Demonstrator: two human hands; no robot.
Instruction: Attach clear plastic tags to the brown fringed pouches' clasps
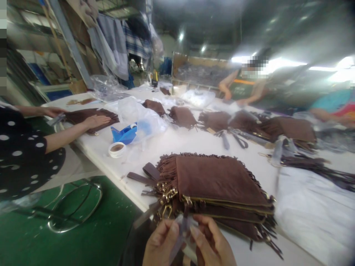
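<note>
A stack of brown fringed suede pouches (213,181) with brass zips lies on the table in front of me. Brass clasps (168,195) and dark wrist straps hang off its left side. Just below the near edge of the stack, my left hand (161,242) pinches a thin, dark strap (185,223) wrapped in clear plastic film (181,236). My right hand (212,240) grips the same wrapped strap from the other side, thumb and fingers closed. The strap's upper end reaches the brass fitting at the top pouch's corner; its lower part is hidden between my hands.
On the white table (144,159) stand a blue tape dispenser (124,133) and a tape roll (117,149). More brown pouches (183,116) lie farther back, white bags (305,210) at right. A co-worker's hands (97,121) touch a pouch at left; other people stand behind.
</note>
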